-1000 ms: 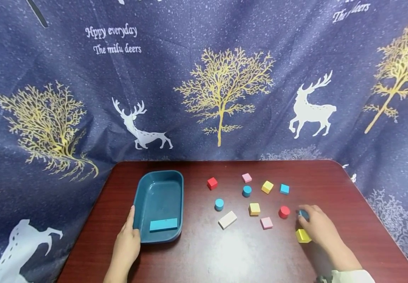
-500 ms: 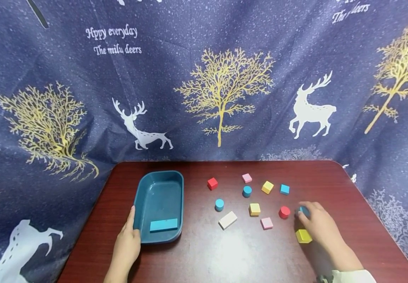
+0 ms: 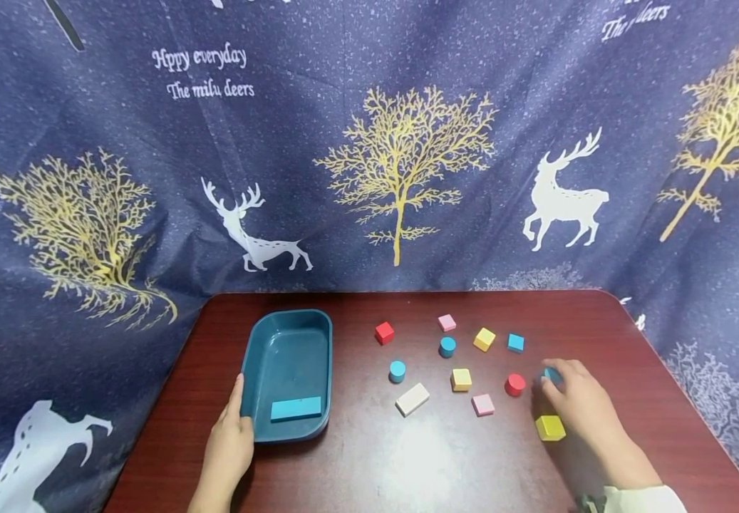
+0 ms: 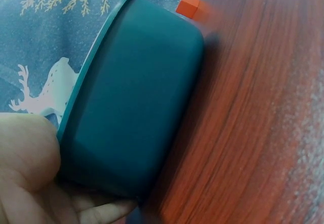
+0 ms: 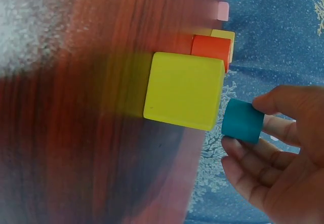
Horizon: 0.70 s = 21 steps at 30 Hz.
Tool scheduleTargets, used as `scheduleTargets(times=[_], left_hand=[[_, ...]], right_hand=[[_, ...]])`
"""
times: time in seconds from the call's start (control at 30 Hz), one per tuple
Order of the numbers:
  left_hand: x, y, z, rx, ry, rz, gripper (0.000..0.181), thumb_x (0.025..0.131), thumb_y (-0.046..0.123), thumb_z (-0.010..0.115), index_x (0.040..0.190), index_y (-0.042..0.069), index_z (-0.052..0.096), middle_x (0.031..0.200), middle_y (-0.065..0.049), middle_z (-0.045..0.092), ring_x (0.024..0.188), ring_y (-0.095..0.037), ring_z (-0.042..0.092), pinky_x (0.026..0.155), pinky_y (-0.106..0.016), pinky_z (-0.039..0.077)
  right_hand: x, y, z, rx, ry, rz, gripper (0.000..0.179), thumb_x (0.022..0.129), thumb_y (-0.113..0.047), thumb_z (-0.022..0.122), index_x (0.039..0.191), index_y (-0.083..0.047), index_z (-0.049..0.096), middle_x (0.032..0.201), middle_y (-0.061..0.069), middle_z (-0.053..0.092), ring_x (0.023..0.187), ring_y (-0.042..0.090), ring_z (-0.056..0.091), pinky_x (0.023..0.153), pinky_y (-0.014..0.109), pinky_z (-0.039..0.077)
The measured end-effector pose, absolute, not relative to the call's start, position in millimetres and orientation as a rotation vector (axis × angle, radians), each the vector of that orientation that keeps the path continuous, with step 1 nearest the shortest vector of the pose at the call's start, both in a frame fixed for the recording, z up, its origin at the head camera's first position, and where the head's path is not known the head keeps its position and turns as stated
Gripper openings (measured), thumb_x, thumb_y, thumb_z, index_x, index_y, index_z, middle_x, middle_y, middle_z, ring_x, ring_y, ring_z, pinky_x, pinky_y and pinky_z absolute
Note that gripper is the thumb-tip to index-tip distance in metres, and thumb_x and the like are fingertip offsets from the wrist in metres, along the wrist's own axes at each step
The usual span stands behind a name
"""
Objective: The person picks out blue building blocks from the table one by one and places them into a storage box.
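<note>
pinches between the thumb and the fingers of the right hand (image 3: 584,406) a small teal-blue cylinder (image 5: 243,121), smooth, of material not possible to tell; holds it raised above the polished reddish-brown wooden table (image 3: 177,442), just beyond a bright yellow smooth cube (image 3: 550,428) and to the right of a red smooth cylinder (image 3: 515,385). lays the left hand (image 3: 228,438) against a dark teal, plastic-looking tray (image 3: 288,356), with fingers straight along the outer left wall and thumb apart from them, near the corner. inside the tray, at the near end, one flat light-blue rectangular bar (image 3: 296,409). between tray and right hand, scattered blocks, among them a cream-white rectangular block (image 3: 412,400) and a flat pink square block (image 3: 482,405). behind, a dark blue hanging cloth (image 3: 343,214) with printed white deer and golden trees
</note>
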State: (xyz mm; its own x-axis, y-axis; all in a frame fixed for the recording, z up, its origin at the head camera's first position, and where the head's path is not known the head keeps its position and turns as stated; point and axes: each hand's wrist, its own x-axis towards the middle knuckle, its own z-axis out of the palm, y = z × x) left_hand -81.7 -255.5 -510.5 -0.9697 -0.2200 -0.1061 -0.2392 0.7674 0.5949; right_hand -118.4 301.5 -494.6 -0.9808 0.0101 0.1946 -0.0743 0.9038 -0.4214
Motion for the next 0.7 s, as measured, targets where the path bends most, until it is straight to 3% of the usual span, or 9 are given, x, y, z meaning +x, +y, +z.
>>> scheduleTargets(times=[0.37, 0.7], left_hand=[[-81, -256, -508, -0.372, 2.929, 0.985, 0.074, 0.096, 0.0, 0.038, 0.164, 0.012, 0.01, 0.156, -0.035, 0.034, 0.078, -0.028, 0.051, 0.077, -0.049, 0.047], [-81, -255, -509, -0.389, 2.914, 0.978, 0.075, 0.097, 0.0, 0.038, 0.164, 0.014, 0.009, 0.158, -0.032, 0.032, 0.083, -0.029, 0.054, 0.078, -0.049, 0.047]], right_hand=[[-122, 295, -488, 0.063, -2.884, 0.679, 0.036, 0.092, -0.014, 0.068, 0.124, 0.002, 0.065, 0.117, 0.028, 0.063, 0.105, 0.047, 0.062, 0.09, 0.065, 0.048], [-126, 284, -484, 0.13, -2.804, 0.697, 0.037, 0.087, -0.012, 0.071, 0.121, 0.001, 0.067, 0.111, 0.023, 0.066, 0.094, 0.04, 0.067, 0.086, 0.062, 0.052]])
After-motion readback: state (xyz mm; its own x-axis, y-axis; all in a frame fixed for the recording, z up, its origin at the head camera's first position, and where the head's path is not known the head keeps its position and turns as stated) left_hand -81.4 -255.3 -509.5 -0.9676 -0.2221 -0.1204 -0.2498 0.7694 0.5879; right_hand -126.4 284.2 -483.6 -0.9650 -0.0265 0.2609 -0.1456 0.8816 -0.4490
